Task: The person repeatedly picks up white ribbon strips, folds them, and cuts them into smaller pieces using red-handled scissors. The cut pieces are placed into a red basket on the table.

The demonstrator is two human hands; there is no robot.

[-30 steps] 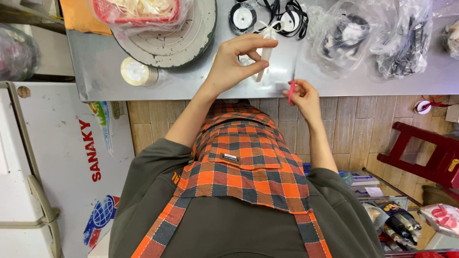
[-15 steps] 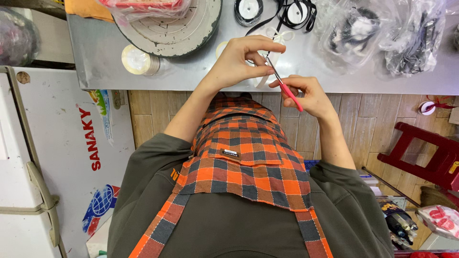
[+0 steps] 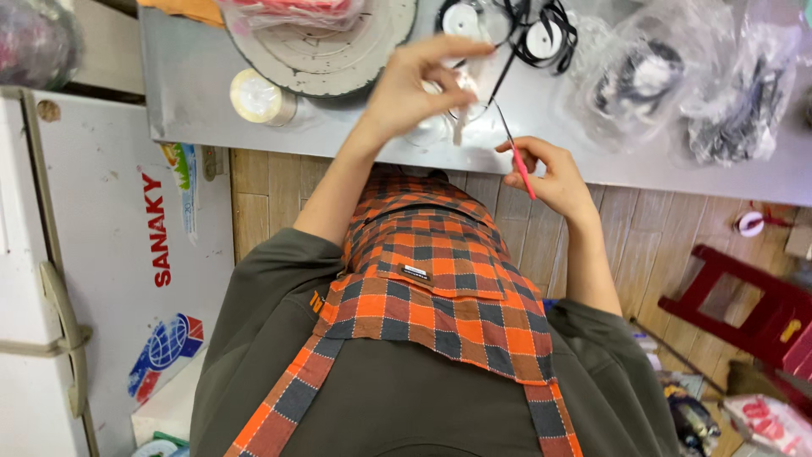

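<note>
While the left hand (image 3: 406,93) was raised over the grey metal table (image 3: 186,76), its thumb and forefinger were pinched narrow on a thin black ribbon (image 3: 501,72) that ran up towards the tangle of black ribbon (image 3: 550,34) lying beside a white spool (image 3: 463,19). A small pale strip (image 3: 461,123) hung just under that hand; what it was could not be told. The right hand (image 3: 550,173) sat lower, at the table's near edge, fingers curled tight round a slim red-handled tool (image 3: 523,173). Its thin metal tip pointed up and met the black ribbon just below the left fingertips. Whether it was a blade or a pick could not be told.

Left of the hands, on the table: a roll of clear tape (image 3: 258,97) and, touching the far edge of view, a round grey dish (image 3: 338,51) holding a red-and-white packet (image 3: 296,8). Right of the hands: two clear plastic bags (image 3: 677,85) with dark items inside, not identifiable.

Person wore an orange and grey checked apron (image 3: 431,288) over a dark olive top. A white chest appliance (image 3: 76,254) stood at the left, a red stool (image 3: 744,296) on the wood-plank floor at the right.
</note>
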